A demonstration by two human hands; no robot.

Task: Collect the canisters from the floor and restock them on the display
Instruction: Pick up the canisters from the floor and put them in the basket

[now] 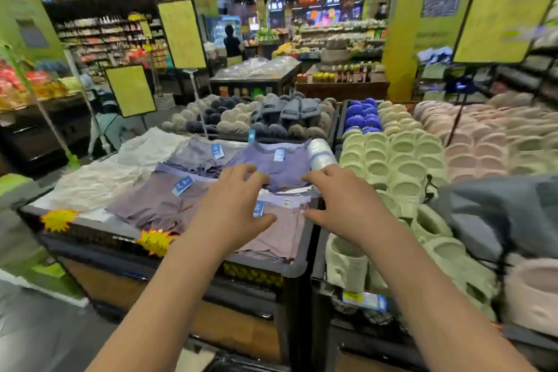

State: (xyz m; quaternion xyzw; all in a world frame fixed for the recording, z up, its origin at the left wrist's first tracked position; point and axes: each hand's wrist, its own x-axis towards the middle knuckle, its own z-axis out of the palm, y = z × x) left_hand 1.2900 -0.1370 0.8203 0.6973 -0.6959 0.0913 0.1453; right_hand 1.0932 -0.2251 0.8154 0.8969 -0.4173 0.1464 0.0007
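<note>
A clear plastic canister (320, 153) lies on its side at the right rear edge of the clothes display table (271, 266), on the purple folded garments (271, 166). My left hand (235, 205) hovers over the garments with fingers spread and loosely bent, holding nothing. My right hand (341, 199) is beside it, just in front of the canister, fingers spread and empty. Neither hand touches the canister. No canister on the floor is in sight.
A slipper display (401, 166) with green, pink and blue slippers adjoins the table on the right. Grey and beige slippers (271, 118) fill the bin behind. Yellow sign boards (130, 90) stand to the left. A person (232, 41) stands far back among the shelves.
</note>
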